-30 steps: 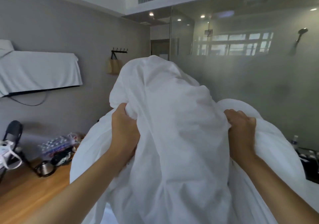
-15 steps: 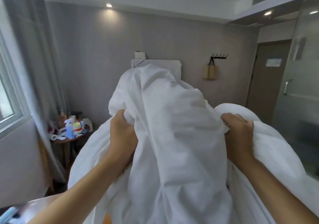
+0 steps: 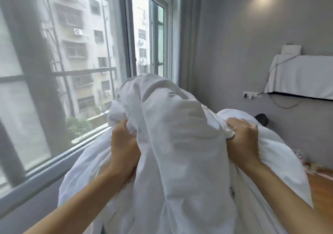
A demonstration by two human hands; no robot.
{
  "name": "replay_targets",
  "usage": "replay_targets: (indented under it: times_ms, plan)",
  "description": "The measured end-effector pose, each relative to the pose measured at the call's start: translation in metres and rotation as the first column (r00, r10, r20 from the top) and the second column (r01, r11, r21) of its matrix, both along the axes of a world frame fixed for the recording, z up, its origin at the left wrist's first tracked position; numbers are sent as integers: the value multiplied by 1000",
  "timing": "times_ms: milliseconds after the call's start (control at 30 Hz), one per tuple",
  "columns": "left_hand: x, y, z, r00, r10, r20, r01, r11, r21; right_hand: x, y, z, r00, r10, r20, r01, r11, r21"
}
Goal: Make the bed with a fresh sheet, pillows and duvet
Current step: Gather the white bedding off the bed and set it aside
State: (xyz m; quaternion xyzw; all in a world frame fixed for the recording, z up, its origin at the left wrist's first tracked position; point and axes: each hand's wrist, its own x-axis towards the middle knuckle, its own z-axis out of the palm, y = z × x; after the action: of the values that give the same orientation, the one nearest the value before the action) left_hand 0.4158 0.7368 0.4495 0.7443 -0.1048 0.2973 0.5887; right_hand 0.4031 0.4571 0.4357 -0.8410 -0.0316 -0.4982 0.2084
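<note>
The left hand (image 3: 124, 143) grasps a bunched fold of the white duvet (image 3: 173, 143), fingers curled into the fabric. The right hand (image 3: 242, 140) clenches a second fold of the same duvet, knuckles up. The duvet is raised in front of the person, bulging upward between both hands and hanging below the forearms. A large window (image 3: 72, 71) stands to the left. On the grey wall at right, a white cloth (image 3: 302, 77) covers a mounted object.
</note>
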Motion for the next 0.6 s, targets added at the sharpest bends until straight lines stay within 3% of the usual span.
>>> replay_targets:
  times_ms: [100,200,300,467,600]
  plan:
    - [2,64,-17,992,120,-31,-121,991,-48,46,64,-7,994,111,-25,-111,994,-15]
    - [9,117,-42,972,190,-135,-217,948,-231,85,123,-20,962,262,-74,-264,964,-17]
    - [7,158,-73,921,332,-205,-365,919,-149,121,173,-49,919,364,-150,-372,928,-27]
    - [-3,199,-130,753,567,-335,-615,787,-48,181,252,-117,790,547,-277,-569,822,2]
    - [-4,203,-169,585,642,-496,-779,615,-122,221,306,-187,646,648,-403,-706,708,7]
